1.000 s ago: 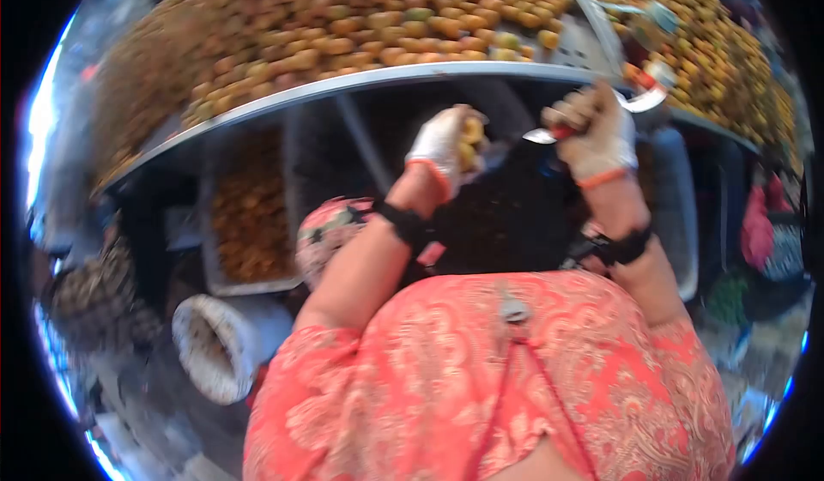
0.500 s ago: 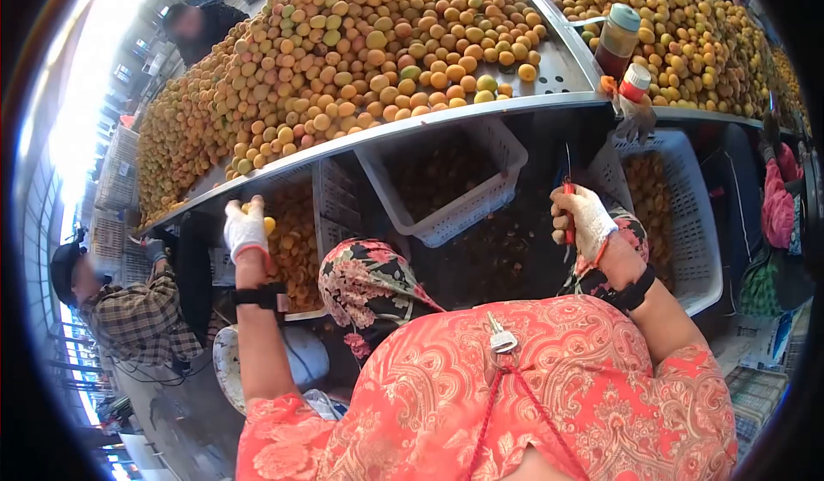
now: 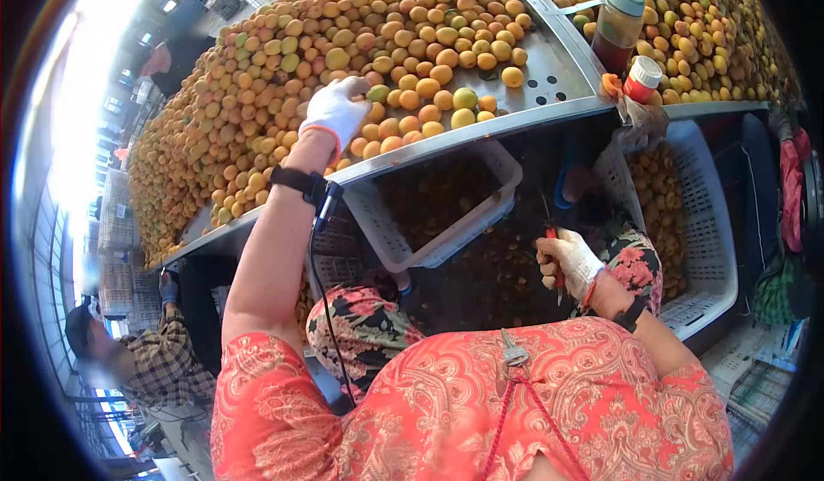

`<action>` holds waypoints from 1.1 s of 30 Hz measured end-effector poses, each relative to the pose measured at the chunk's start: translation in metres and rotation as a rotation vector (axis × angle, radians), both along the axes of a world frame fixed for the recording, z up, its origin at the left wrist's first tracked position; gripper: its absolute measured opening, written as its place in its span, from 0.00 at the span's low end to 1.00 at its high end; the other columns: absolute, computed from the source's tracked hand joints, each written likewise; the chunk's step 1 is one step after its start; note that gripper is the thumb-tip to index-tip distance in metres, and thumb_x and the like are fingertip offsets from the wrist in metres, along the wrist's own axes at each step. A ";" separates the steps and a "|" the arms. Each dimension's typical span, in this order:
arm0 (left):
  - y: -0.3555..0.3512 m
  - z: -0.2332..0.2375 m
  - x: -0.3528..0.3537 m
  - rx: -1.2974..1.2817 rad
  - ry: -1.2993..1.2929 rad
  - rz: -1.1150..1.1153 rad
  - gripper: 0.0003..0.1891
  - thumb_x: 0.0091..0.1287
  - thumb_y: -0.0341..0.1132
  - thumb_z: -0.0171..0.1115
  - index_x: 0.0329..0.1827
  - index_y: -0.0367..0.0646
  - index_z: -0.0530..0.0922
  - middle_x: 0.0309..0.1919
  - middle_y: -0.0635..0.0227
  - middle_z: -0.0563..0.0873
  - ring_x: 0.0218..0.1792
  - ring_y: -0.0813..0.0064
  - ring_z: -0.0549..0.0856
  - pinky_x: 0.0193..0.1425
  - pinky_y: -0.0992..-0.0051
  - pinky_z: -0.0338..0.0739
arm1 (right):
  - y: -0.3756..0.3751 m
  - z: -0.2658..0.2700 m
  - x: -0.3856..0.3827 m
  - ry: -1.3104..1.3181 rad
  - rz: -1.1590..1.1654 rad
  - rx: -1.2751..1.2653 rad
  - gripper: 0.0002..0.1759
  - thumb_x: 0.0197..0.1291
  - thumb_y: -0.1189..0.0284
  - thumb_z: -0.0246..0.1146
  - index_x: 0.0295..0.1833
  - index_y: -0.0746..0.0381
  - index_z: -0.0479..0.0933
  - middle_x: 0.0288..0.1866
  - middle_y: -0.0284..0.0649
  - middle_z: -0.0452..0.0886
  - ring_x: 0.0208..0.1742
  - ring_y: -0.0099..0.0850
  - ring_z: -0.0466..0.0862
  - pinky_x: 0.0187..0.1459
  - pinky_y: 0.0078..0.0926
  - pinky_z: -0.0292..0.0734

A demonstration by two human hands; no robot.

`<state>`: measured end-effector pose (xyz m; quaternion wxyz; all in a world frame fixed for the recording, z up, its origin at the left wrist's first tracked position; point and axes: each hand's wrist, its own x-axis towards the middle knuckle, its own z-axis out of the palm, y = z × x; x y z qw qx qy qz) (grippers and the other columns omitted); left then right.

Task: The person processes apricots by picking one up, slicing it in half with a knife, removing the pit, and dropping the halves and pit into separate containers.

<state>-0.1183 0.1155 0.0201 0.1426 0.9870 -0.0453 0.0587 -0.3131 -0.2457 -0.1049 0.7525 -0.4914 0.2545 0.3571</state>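
Now left hand (image 3: 337, 108) is curling gloved fingers over apricots (image 3: 412, 52) atop the surface (image 3: 549, 78), grasp unclear. Fruit seeming light, soft, bruisable, best cupped whole. Right hand (image 3: 566, 262), below the surface, is clenching red-handled knife (image 3: 549, 230).

Metal table (image 3: 549, 86) (perforated): apricot heap (image 3: 283, 69), two jars (image 3: 620, 26).

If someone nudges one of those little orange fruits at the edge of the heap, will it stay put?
Probably not: the fruits are round and piled loosely on a smooth metal table, so one would likely roll. They look small enough that the gloved left hand covers several, so each is probably light.
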 end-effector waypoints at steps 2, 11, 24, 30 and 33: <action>-0.010 -0.017 0.024 -0.052 0.087 -0.038 0.20 0.62 0.32 0.63 0.58 0.42 0.82 0.54 0.59 0.87 0.56 0.66 0.85 0.63 0.73 0.77 | -0.005 -0.006 0.005 0.026 -0.021 0.001 0.07 0.64 0.73 0.62 0.39 0.55 0.68 0.27 0.31 0.69 0.18 0.18 0.63 0.20 0.22 0.59; -0.076 -0.044 0.057 0.298 0.106 -0.317 0.24 0.57 0.29 0.65 0.60 0.53 0.81 0.53 0.58 0.85 0.54 0.54 0.84 0.59 0.63 0.79 | -0.007 -0.008 0.020 0.082 0.013 0.015 0.06 0.63 0.71 0.60 0.42 0.57 0.70 0.29 0.32 0.69 0.19 0.19 0.64 0.19 0.22 0.60; -0.100 0.014 -0.008 -0.715 0.282 -0.087 0.19 0.66 0.30 0.64 0.60 0.36 0.77 0.41 0.64 0.84 0.33 0.79 0.82 0.37 0.79 0.79 | -0.017 0.018 0.009 -0.370 -0.085 -0.077 0.11 0.73 0.63 0.55 0.44 0.59 0.71 0.25 0.32 0.72 0.16 0.21 0.69 0.17 0.21 0.65; -0.128 0.036 -0.155 -1.506 0.431 -0.214 0.29 0.61 0.26 0.63 0.67 0.33 0.70 0.48 0.52 0.83 0.34 0.71 0.82 0.40 0.74 0.79 | -0.014 0.071 -0.001 -0.685 0.093 -0.014 0.14 0.77 0.60 0.52 0.44 0.59 0.72 0.22 0.28 0.69 0.17 0.17 0.68 0.19 0.18 0.69; -0.138 0.031 -0.202 -1.713 0.442 -0.196 0.27 0.60 0.24 0.65 0.65 0.34 0.70 0.44 0.59 0.81 0.34 0.73 0.83 0.38 0.75 0.80 | -0.011 0.103 -0.014 -0.877 0.205 -0.133 0.13 0.77 0.63 0.53 0.47 0.62 0.73 0.25 0.26 0.71 0.23 0.15 0.67 0.25 0.16 0.67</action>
